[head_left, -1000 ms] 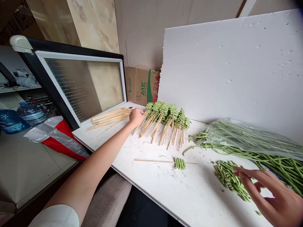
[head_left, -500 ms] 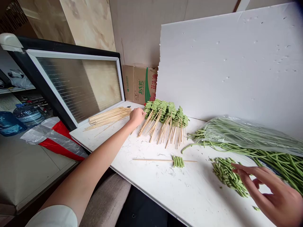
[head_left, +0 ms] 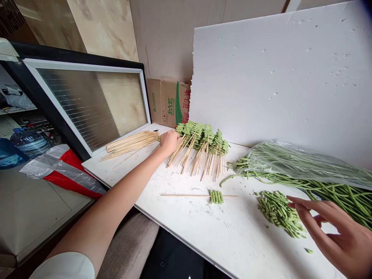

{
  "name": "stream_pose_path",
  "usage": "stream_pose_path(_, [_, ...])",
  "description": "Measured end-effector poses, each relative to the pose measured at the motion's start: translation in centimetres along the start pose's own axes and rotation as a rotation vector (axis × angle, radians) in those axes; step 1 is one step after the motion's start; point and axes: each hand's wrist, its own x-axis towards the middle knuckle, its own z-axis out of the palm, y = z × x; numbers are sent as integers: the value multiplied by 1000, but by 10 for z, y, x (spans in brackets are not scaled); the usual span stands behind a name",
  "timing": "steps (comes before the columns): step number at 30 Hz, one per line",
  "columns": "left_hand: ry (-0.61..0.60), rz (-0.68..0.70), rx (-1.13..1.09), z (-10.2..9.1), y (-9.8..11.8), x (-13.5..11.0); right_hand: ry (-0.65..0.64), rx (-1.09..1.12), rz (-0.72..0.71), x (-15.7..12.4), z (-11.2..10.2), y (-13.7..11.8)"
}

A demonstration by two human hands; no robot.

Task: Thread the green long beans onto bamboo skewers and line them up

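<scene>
My left hand (head_left: pixel 169 142) reaches to the left end of the piled bean skewers (head_left: pixel 200 133), its fingers closed at a skewer. Green shows just left of the knuckles; the fingertips are partly hidden. My right hand (head_left: pixel 334 228) hovers at the right edge of a heap of cut green bean pieces (head_left: pixel 279 213). Its thumb and index finger are extended close to each other, the other fingers loosely curled, and I see nothing held. Between the hands, one bamboo stick (head_left: pixel 183 195) lies on the table with a short row of bean pieces (head_left: pixel 216 197) threaded on it.
Bare bamboo sticks (head_left: pixel 132 142) lie at the table's left. Long green beans (head_left: pixel 325 193), partly under a clear plastic bag (head_left: pixel 302 159), fill the right. A white board (head_left: pixel 261 77), a cardboard box (head_left: pixel 165 102) and a framed glass panel (head_left: pixel 93 104) stand behind.
The view has shifted slightly. My left hand stays by the skewer pile, with green now showing left of it. My right hand remains beside the cut beans, almost unmoved.
</scene>
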Motion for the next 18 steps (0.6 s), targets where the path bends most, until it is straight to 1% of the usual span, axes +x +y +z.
stream_pose_path(4, [-106, -20, 84, 2, 14, 7, -8, -9, -14, 1, 1, -1])
stream_pose_path(9, [-160, 10, 170, 8, 23, 15, -14, -15, -6, 0, -1, 1])
stream_pose_path(15, [-174, 20, 162, 5, 23, 17, -25, -9, 1, -2, -1, 6])
stream_pose_path(18, [-145, 20, 149, 2, 21, 18, -21, -11, 2, -2, 1, 5])
